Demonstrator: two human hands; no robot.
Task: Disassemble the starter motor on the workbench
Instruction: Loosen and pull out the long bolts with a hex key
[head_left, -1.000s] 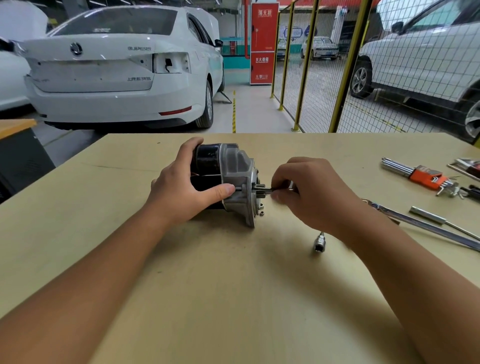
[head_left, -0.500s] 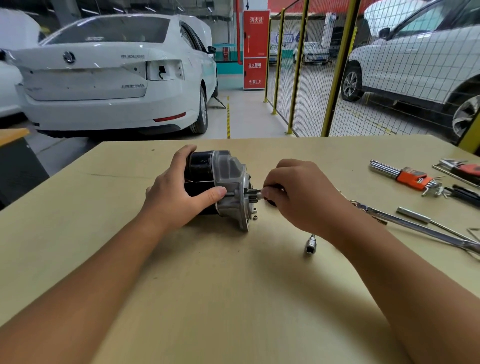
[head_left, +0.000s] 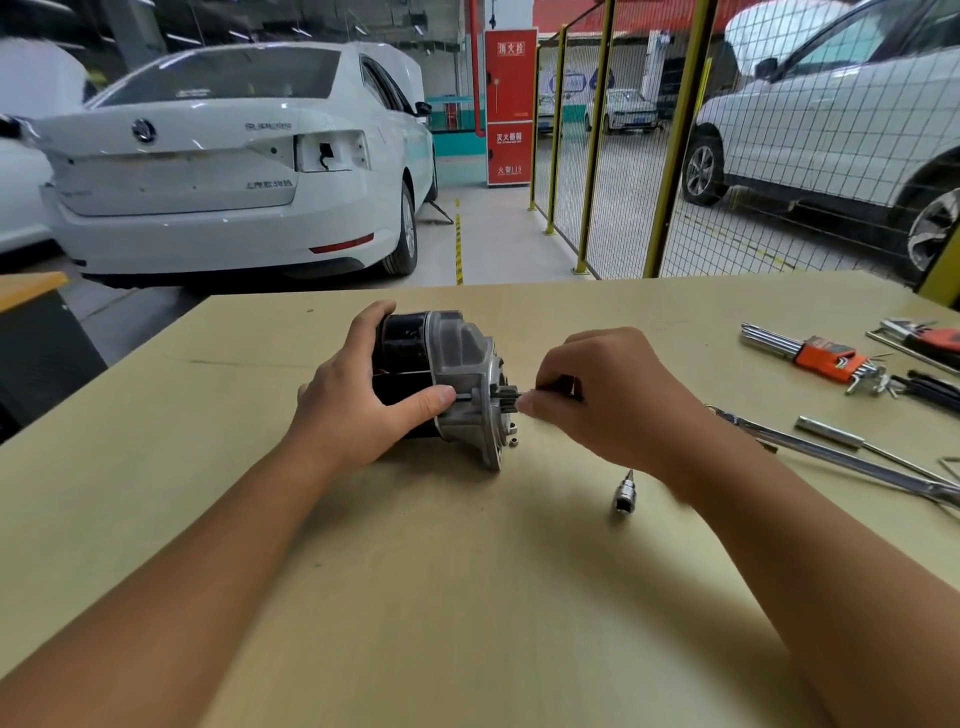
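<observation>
Disassembly looks to be at an early stage: the starter motor (head_left: 441, 382) lies on its side near the middle of the tabletop (head_left: 467, 597), and its black body and grey aluminium end housing are joined as one piece, with no cover or casing part lying apart from it. The left hand (head_left: 363, 400) grips the black body from the near side, fingers over the top and thumb pressed along the housing, steadying it. The right hand (head_left: 608, 400) has its fingers curled round a thin dark tool (head_left: 558, 388) whose tip meets the toothed shaft end at the face of the housing; what kind of tool it is I cannot tell, as the fingers hide most of it. One or two tiny metal bits lie on the tabletop just beside the flange, possibly loosened fasteners, though too small to be sure. A small socket bit (head_left: 625, 494) lies near the right wrist, and a long metal handle (head_left: 841, 460) and an orange hex key set (head_left: 826, 358) sit well apart to the right. Judging by this, housing removal and everything inside remain to be done
</observation>
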